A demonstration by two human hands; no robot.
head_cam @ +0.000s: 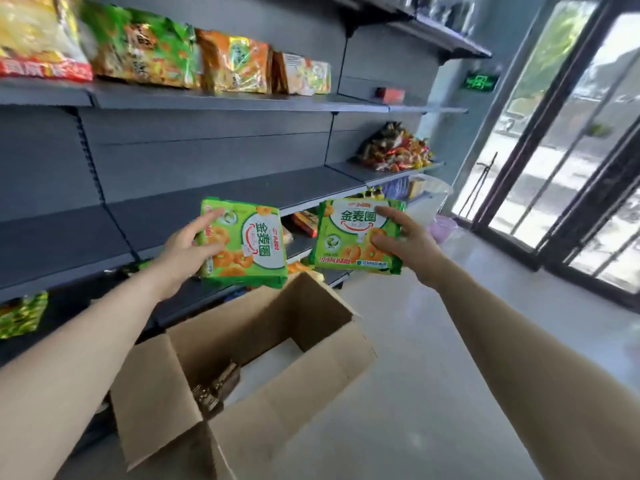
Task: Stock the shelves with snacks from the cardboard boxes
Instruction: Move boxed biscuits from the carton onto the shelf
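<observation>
My left hand (188,245) grips a green snack pack (254,247) by its left edge, turned sideways, above the open cardboard box (311,344). My right hand (403,240) holds a second, upright green snack pack (349,237) by its right side, thumb across the front. Both packs hang in front of the grey middle shelf (173,216). Inside the box, one brownish packet (216,386) lies on the pale bottom.
The upper shelf (207,102) carries a row of green and orange snack bags (145,46). A heap of wrapped sweets (394,147) sits on the far shelf section. More packs lie on lower shelves. Glass doors (568,140) stand at right, over pale floor.
</observation>
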